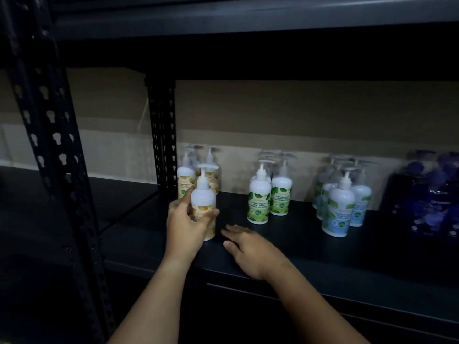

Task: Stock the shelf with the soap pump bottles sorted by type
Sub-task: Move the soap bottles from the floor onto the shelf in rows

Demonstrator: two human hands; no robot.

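Note:
My left hand grips a white pump bottle with a yellow label, standing upright on the dark shelf in front of other yellow-label bottles. My right hand lies flat on the shelf just to the right of that bottle, fingers straight, holding nothing. Farther right stand groups sorted by type: green-label bottles, blue-label bottles and dark blue bottles at the far right.
A black perforated upright post stands right behind the yellow group, and a second one rises at the left. The upper shelf board hangs overhead. A cardboard-coloured wall backs the shelf.

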